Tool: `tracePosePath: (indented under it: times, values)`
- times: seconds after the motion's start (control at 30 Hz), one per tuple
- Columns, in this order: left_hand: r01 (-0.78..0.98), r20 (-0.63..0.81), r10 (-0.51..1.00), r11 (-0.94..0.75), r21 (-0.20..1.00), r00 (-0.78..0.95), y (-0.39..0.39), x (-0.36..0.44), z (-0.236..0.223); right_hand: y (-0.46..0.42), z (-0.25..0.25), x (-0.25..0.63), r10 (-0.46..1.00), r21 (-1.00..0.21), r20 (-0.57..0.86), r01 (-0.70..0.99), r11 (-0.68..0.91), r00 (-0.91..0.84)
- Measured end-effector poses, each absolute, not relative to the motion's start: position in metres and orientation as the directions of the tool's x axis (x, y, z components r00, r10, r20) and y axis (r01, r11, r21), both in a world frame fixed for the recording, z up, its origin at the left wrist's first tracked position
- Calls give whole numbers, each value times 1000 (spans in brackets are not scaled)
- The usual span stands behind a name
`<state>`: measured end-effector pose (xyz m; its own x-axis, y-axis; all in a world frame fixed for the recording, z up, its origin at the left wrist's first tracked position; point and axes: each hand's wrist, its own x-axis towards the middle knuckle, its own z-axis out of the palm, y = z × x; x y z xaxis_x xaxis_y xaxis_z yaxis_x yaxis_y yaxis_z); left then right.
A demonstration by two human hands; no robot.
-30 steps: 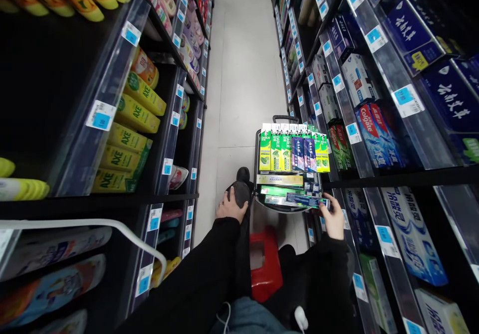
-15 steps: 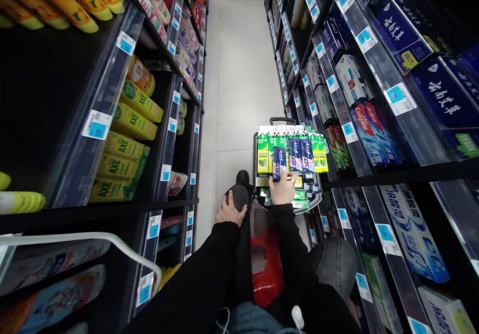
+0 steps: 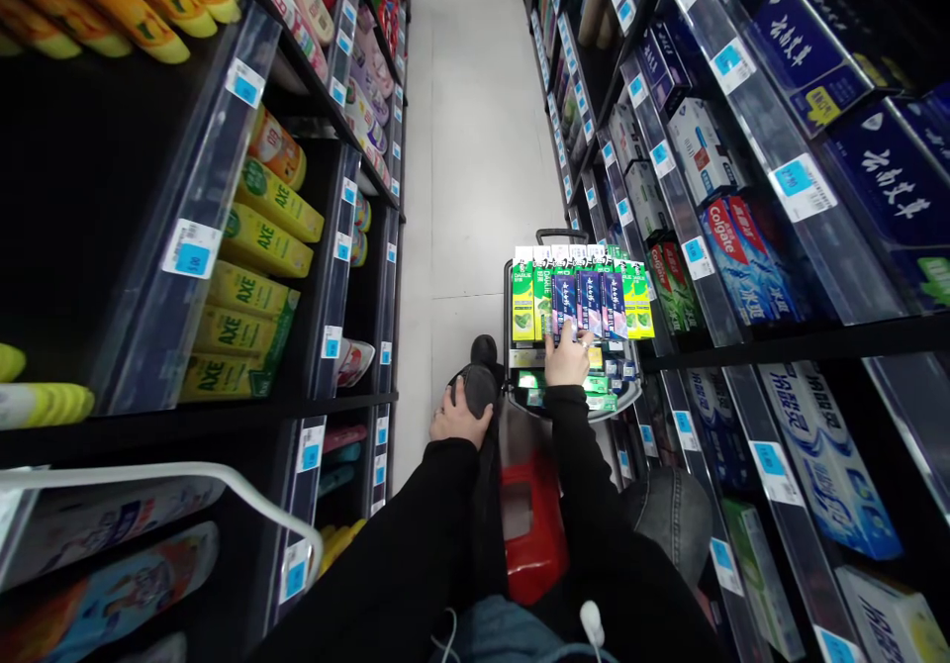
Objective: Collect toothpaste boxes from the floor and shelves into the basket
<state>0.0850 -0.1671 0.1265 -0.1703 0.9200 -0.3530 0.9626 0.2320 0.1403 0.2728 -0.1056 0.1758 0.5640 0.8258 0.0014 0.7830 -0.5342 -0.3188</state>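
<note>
My right hand [image 3: 568,358] is over a basket [image 3: 508,297] of boxed toothpaste. Its fingers are stretched out, with the fingertips on the lower end of a dark blue toothpaste box [image 3: 564,297]. That box lies flat in a row with two like it [image 3: 590,299], on top of green and white Darlie toothpaste boxes [image 3: 523,307]. Smaller green and blue boxes [image 3: 601,401] lie in the near part of the basket, partly covered by the hand. My left hand [image 3: 460,416] rests on my knee [image 3: 475,388], fingers spread, holding nothing.
Shelves run along both sides of a pale aisle floor [image 3: 475,148]. Colgate boxes [image 3: 746,252] and other toothpaste stand on the right; yellow AXE packs [image 3: 271,237] are on the left. A red plastic object [image 3: 530,544] is below me. A white curved bar [image 3: 223,475] juts out at lower left.
My right hand has moved the left dark blue box slightly up and to the right, into line beside the other two. The left hand stays on the knee.
</note>
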Motion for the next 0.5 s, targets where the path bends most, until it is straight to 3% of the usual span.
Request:
tracePosePath:
  times: [0.33,0.5]
  values:
    - [961,-361,917,235,147,-169,-166,86,128,-89,175,274,818,-338,-22,765,-548,575]
    - [961,-367,915,236,146,-169,-166,86,129,-110,189,280,799,-411,99,756,-510,593]
